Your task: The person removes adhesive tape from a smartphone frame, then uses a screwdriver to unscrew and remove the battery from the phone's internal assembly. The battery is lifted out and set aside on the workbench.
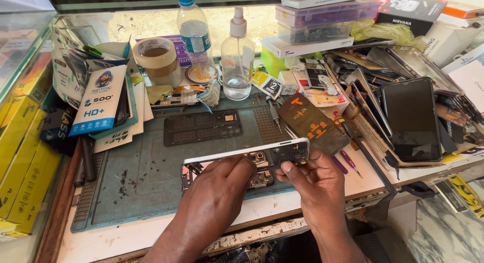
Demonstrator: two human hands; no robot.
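Both my hands hold an opened phone body (282, 151) with a white frame, tilted on its long edge above the grey-green work mat (146, 172). My left hand (217, 192) grips its left and middle part from below. My right hand (310, 180) pinches the right end, thumb on the frame by the dark camera area. Circuit parts show inside the frame and just beneath it. A black inner phone cover (201, 127) lies flat on the mat behind the hands.
A clear spray bottle (237, 61), water bottle (195, 36) and tape roll (156, 59) stand at the back. Stacked phones and screens (411, 117) crowd the right. Packets and yellow boxes (22, 157) fill the left. Tweezers and screwdrivers (348, 162) lie right of the mat.
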